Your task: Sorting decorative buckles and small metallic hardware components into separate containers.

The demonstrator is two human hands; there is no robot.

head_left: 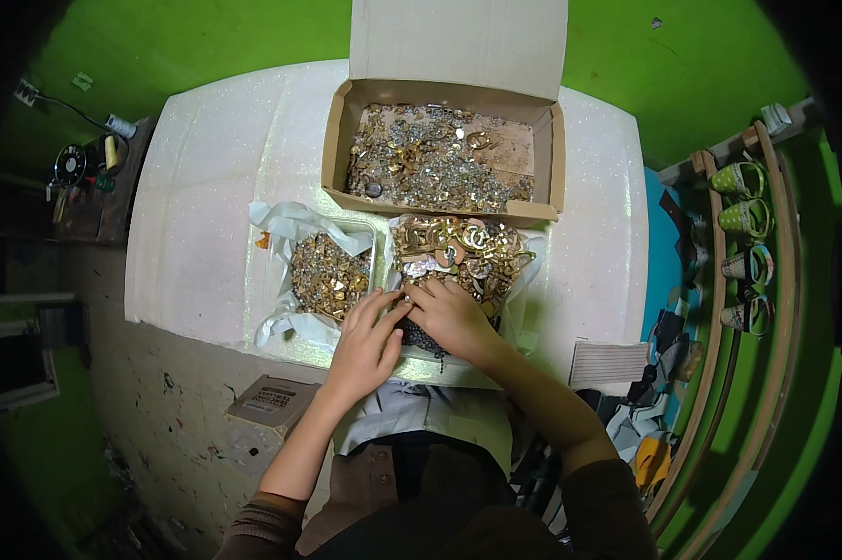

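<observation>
My left hand (367,343) and my right hand (451,320) meet at the fingertips over the near left part of a pile of gold-coloured metal pieces (458,245). Both have their fingers bent together in a pinch; whatever lies between them is too small to make out. Dark chain-like pieces (421,338) show below the right hand, at the pile's near side. Left of my hands, a lined tray (375,266) holds a heap of small mixed gold and silver bits (323,275).
Behind the piles stands an open cardboard box (440,207) with loose metal bits, its lid raised. Everything rests on a white sparkly table cover (206,187). A printed sheet (610,362) lies at the right edge. A wooden rack (785,233) with sandals stands right; a carton (272,401) sits below left.
</observation>
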